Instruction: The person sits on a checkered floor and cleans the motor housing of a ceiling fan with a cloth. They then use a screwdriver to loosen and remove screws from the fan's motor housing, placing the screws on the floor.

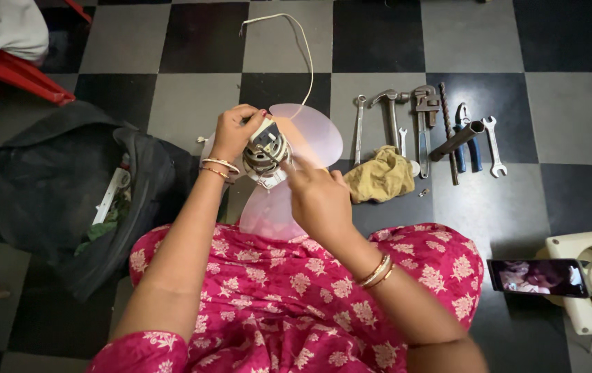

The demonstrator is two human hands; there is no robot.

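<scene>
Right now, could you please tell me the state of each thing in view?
Fan motor: held up, pink blades attached.
Left hand: gripping the motor.
Right hand: fingertip on the motor.
White cord: loose, unplugged.
Black bag: open.
Phone: screen lit.
Tools: lying in a row.

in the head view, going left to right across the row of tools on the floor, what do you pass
ring spanner → hammer → pipe wrench → long drill bit → blue-handled pliers → open-ended spanner. The small spanner and dark metal tube overlap others, so they are left out.
</scene>
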